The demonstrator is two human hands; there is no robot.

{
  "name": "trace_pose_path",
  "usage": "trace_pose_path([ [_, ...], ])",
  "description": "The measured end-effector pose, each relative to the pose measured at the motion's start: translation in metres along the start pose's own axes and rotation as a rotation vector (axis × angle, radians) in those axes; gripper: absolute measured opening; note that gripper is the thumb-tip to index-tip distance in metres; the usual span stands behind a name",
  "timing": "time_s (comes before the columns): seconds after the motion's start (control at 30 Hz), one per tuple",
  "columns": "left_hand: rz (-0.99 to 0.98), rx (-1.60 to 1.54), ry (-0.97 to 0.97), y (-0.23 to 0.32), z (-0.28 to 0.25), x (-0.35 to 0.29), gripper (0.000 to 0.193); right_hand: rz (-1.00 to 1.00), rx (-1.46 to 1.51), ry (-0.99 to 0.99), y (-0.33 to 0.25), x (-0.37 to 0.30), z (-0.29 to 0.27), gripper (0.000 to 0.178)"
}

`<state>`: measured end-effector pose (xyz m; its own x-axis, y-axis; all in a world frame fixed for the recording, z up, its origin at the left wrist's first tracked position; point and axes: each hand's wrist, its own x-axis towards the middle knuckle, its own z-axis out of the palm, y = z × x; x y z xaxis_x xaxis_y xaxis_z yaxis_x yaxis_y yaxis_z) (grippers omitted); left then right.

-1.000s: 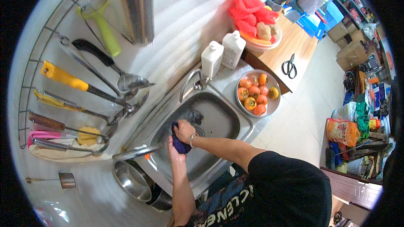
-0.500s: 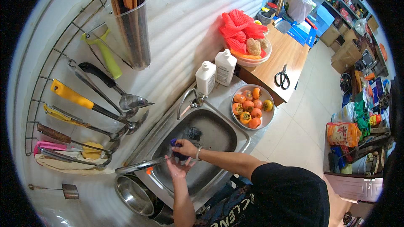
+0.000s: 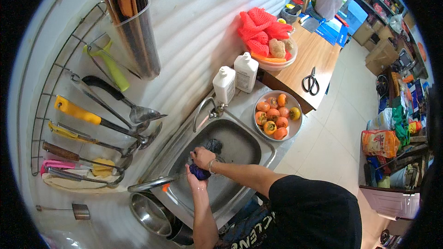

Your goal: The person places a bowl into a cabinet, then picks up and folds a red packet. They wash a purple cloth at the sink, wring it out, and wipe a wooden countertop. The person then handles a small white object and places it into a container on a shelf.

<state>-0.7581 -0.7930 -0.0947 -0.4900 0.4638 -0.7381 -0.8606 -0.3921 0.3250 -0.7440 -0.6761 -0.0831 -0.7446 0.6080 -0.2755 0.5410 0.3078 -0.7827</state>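
Over the steel sink point(image 3: 244, 145), my left hand point(image 3: 197, 183) is curled around a wet, crumpled purple cloth or scrubber point(image 3: 199, 172); its exact kind is hard to make out. Just beyond it, my right hand point(image 3: 203, 157) is closed with the fingers bent down, and whatever it grips is hidden. The purple thing sits between my left palm and the underside of my right wrist. A shiny steel spout point(image 3: 150, 184) reaches over the sink's left rim toward my hands. Farther back in the basin lies a dark lump point(image 3: 213, 145).
A tap point(image 3: 212, 111) and two white bottles point(image 3: 224, 85) stand behind the sink. To the right sits a bowl of persimmons point(image 3: 276, 116); scissors point(image 3: 310, 83) lie on the wooden table. Ladles point(image 3: 138, 114) hang along the left wall, above steel pots point(image 3: 150, 214).
The purple thing has passed from my right hand into my left, whose open palm has closed around it. My right hand has moved slightly back and right.
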Motion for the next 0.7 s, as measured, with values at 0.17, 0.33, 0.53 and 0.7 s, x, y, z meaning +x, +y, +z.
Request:
trace_pose_path([
  [0.17, 0.031, -0.121, -0.061, 0.008, -0.015, 0.002, 0.057, -0.257, 0.152, 0.014, 0.003, -0.017, 0.019, 0.029],
  [0.33, 0.021, -0.103, -0.544, 0.003, -0.060, 0.025, 0.039, -0.485, 0.025, -0.109, -0.025, -0.110, 0.012, 0.025],
  [0.53, 0.007, -0.027, 0.058, -0.009, -0.013, 0.009, 0.041, -0.365, -0.045, -0.072, 0.001, -0.045, 0.002, 0.032],
  [0.7, 0.070, 0.017, -0.101, 0.006, 0.026, -0.001, 0.045, 0.097, 0.354, 0.059, 0.068, 0.029, 0.042, 0.035],
])
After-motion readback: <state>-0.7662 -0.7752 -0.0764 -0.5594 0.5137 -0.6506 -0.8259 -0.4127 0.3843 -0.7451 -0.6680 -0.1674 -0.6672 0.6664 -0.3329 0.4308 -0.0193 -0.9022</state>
